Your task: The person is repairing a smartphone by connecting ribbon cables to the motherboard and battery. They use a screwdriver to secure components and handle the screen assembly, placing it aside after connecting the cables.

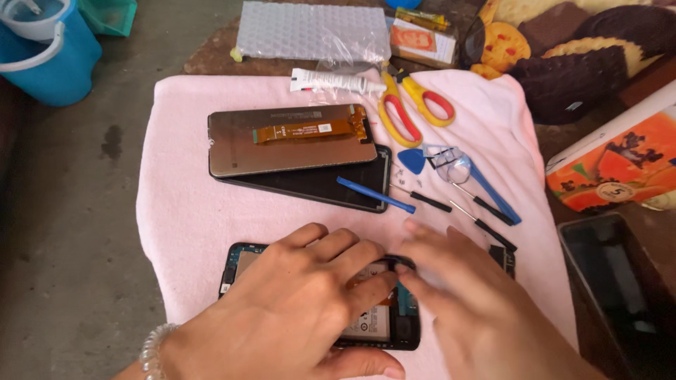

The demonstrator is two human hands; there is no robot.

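Observation:
My left hand (296, 302) lies flat over an opened phone body (239, 264) at the near edge of a pink towel (183, 204), fingers spread across its battery (370, 325). My right hand (465, 295) comes in from the right, blurred, its fingertips touching the phone's top edge beside the left fingertips. I cannot tell whether it pinches any part. Further back lies a detached screen panel (296, 151) with an orange flex cable (310, 130), stacked on a black panel (331, 186).
A blue pry stick (373, 194), thin screwdrivers (451, 207), a blue pick (412, 160), blue tweezers (486, 186), yellow-red scissors (412, 105) and a glue tube (331, 81) lie on the towel. Bubble wrap (310, 32), blue bucket (42, 49), orange box (620, 158) and dark tray (620, 288) surround it.

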